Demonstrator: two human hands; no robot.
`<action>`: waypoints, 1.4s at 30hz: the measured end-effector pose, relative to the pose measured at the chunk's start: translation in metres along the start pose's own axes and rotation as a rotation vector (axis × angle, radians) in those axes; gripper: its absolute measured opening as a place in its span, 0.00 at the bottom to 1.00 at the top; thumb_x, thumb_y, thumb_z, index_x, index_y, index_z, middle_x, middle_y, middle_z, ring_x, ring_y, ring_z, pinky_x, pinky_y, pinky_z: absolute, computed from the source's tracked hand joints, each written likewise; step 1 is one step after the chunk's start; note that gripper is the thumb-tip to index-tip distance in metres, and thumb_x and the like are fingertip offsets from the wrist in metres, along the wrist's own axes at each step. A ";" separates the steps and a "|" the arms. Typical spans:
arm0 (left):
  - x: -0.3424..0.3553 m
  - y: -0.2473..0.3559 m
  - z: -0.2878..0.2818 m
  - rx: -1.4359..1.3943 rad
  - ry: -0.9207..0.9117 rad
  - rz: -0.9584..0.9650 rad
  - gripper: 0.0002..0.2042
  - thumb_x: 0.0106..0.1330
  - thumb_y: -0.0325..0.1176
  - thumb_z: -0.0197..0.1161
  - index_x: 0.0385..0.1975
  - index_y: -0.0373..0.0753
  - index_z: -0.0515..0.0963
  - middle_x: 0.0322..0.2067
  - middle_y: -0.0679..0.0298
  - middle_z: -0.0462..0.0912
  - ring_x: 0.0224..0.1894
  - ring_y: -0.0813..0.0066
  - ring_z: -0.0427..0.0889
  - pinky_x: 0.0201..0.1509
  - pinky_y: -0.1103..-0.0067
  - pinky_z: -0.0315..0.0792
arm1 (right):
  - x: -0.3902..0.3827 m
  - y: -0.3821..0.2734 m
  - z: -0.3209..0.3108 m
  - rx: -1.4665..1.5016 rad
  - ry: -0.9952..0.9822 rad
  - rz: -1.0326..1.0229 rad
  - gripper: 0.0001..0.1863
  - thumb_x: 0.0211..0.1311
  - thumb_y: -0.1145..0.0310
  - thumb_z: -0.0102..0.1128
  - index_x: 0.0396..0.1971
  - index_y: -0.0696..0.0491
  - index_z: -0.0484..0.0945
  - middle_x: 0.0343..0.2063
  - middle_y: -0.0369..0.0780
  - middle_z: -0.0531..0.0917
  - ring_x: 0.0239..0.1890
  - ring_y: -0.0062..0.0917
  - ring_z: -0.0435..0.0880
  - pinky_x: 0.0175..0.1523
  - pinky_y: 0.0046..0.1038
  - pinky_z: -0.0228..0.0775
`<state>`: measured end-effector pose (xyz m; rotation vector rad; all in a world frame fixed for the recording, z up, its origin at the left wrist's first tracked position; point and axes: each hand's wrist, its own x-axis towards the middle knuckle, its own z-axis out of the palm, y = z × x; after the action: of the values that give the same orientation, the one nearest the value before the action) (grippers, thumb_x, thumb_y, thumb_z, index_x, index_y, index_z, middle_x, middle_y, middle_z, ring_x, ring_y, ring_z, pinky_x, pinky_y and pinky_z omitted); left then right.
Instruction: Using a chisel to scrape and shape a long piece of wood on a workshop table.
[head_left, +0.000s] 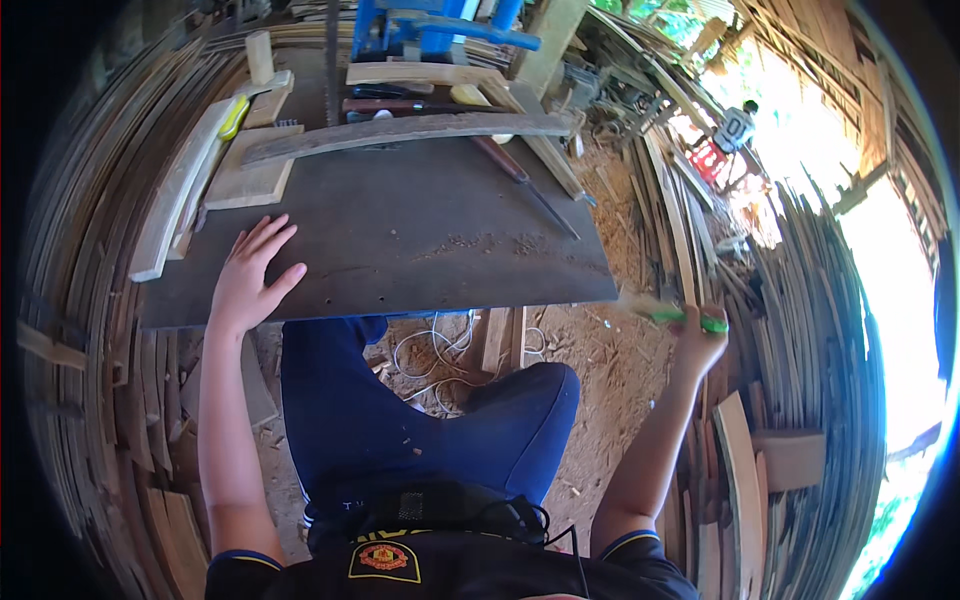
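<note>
My left hand [254, 275] rests on the near left part of the dark tabletop [400, 220], its fingers spread and nothing in it. Off the table's right edge, my right hand [700, 345] is closed around a green-handled brush [665, 315]. The brush's pale bristles point left toward the table's near right corner and look blurred. Small wood crumbs [500, 243] lie scattered on the right half of the tabletop. Beyond them a chisel-like tool [525, 185] with a brown handle lies slanted, its dark blade toward the right edge.
A long grey wooden strip [420, 130] crosses the far part of the table. Light boards [185, 190] and a yellow-green tool [233, 118] lie at the left. Blue machinery [440, 30] stands behind. Stacked planks [800, 300] flank both sides; a person [736, 128] is in the far right background.
</note>
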<state>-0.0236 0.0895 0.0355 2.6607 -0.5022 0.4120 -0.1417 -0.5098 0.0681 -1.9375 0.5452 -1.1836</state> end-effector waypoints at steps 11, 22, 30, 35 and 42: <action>0.008 0.012 0.002 -0.007 -0.023 0.030 0.27 0.69 0.47 0.62 0.64 0.41 0.74 0.68 0.59 0.70 0.73 0.54 0.63 0.78 0.57 0.52 | -0.154 -0.125 0.093 0.322 -0.637 -0.373 0.02 0.58 0.72 0.67 0.28 0.52 0.86 0.36 0.44 0.88 0.38 0.32 0.88 0.39 0.29 0.79; 0.009 0.015 0.002 -0.030 -0.061 0.008 0.28 0.70 0.49 0.61 0.65 0.39 0.72 0.69 0.57 0.69 0.74 0.52 0.62 0.78 0.58 0.50 | -0.144 -0.079 0.108 0.234 -0.483 -0.342 0.04 0.54 0.77 0.71 0.30 0.57 0.85 0.41 0.43 0.89 0.41 0.33 0.89 0.46 0.30 0.81; 0.006 0.006 -0.002 0.003 -0.019 0.011 0.28 0.68 0.50 0.62 0.64 0.41 0.74 0.68 0.59 0.71 0.73 0.55 0.64 0.78 0.57 0.52 | -0.068 0.013 0.021 -0.050 0.136 -0.068 0.05 0.64 0.76 0.65 0.35 0.62 0.86 0.34 0.45 0.89 0.37 0.30 0.87 0.47 0.28 0.77; 0.006 0.009 -0.002 0.001 -0.014 0.018 0.28 0.68 0.49 0.62 0.63 0.40 0.74 0.67 0.58 0.71 0.72 0.53 0.65 0.77 0.57 0.52 | -0.114 -0.078 0.053 0.040 -0.105 -0.379 0.04 0.57 0.79 0.66 0.32 0.59 0.87 0.39 0.46 0.89 0.45 0.34 0.88 0.51 0.31 0.78; 0.007 0.009 0.005 -0.029 -0.031 0.041 0.28 0.69 0.49 0.62 0.63 0.38 0.74 0.67 0.55 0.71 0.71 0.51 0.65 0.77 0.58 0.53 | -0.225 -0.148 0.149 0.506 -0.825 -0.632 0.08 0.57 0.68 0.70 0.34 0.55 0.85 0.40 0.41 0.83 0.39 0.32 0.86 0.46 0.31 0.81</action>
<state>-0.0201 0.0774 0.0365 2.6362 -0.5683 0.3730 -0.1228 -0.2053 0.0262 -1.9517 -0.7714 -0.6451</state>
